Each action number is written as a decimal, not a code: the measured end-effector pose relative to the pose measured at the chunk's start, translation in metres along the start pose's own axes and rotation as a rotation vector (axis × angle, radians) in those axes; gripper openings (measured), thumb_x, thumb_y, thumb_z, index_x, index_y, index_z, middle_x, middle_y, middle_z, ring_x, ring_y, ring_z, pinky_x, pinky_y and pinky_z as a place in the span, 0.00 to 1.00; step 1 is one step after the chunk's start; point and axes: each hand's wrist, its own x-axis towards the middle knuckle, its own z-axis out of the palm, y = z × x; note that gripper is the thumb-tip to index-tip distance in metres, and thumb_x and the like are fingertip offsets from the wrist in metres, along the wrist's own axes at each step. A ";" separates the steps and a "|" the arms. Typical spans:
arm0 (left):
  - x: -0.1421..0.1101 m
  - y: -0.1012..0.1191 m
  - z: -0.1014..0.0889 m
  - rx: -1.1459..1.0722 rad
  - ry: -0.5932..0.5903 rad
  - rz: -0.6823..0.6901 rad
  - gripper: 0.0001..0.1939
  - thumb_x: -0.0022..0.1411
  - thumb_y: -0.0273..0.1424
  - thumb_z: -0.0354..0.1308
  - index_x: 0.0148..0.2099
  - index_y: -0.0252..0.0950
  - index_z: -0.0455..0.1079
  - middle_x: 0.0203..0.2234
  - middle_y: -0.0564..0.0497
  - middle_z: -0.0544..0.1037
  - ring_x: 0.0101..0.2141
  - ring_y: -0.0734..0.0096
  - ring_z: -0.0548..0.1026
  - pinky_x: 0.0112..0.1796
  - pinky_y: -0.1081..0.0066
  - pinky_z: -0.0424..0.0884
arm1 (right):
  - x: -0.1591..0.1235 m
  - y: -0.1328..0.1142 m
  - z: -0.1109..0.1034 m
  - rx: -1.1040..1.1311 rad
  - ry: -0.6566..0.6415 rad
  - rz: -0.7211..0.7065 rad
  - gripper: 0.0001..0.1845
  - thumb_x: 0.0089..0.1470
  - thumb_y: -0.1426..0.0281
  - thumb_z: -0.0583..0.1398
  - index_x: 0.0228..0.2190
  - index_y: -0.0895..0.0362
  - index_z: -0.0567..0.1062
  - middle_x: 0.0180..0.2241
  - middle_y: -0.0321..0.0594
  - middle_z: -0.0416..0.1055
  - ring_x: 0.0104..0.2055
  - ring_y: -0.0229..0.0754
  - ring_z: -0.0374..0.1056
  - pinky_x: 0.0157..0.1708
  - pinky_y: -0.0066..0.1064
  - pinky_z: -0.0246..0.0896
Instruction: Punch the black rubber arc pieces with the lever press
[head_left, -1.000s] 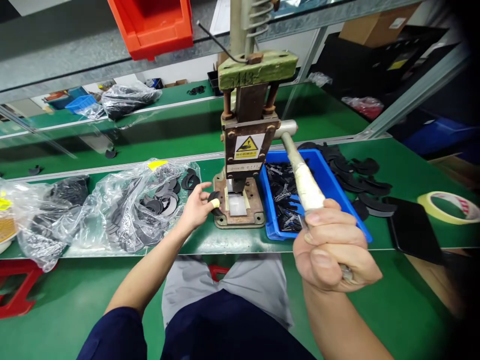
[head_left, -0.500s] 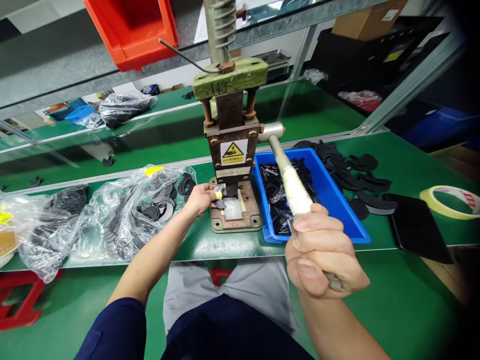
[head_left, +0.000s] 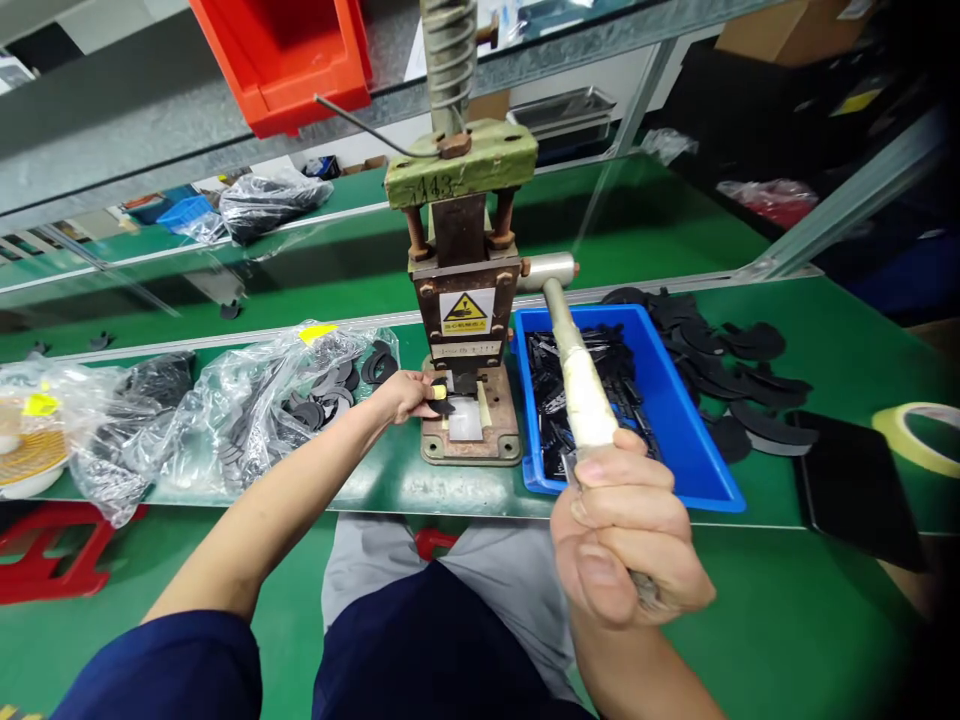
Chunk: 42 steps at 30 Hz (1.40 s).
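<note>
My right hand (head_left: 634, 525) is wrapped round the wrapped lever handle (head_left: 586, 390) of a hand press (head_left: 461, 300). The lever slants down toward me from the silver hub on the press's right side. At the press base, my left hand (head_left: 409, 396) pinches a small dark curved piece (head_left: 441, 407) at the left edge of the die, under the ram. A bit of yellow shows at the fingertips; whether it is tape or a finger cover I cannot tell. A pale square plate (head_left: 466, 419) lies on the press base in front of the die.
Right of the press stands a blue bin (head_left: 679, 435) holding many black parts. Beyond it lie dark curved pieces (head_left: 757, 380), a black tablet-like slab (head_left: 855, 490) and a tape roll (head_left: 922, 440). Clear bags (head_left: 247, 410) with curved pieces lie left. A red bin (head_left: 300, 90) sits overhead.
The view has shifted slightly. The dark curved piece at my left fingertips sits at a different angle, less of its grey face showing. My right hand still grips the lever, which looks little changed.
</note>
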 end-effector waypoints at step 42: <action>0.045 0.001 -0.136 0.700 0.476 0.334 0.09 0.46 0.18 0.66 0.29 0.34 0.71 0.26 0.50 0.77 0.36 0.62 0.78 0.42 0.68 0.73 | 0.010 0.021 0.022 0.030 0.328 -0.302 0.20 0.48 0.68 0.60 0.14 0.56 0.56 0.18 0.32 0.66 0.24 0.39 0.67 0.34 0.46 0.66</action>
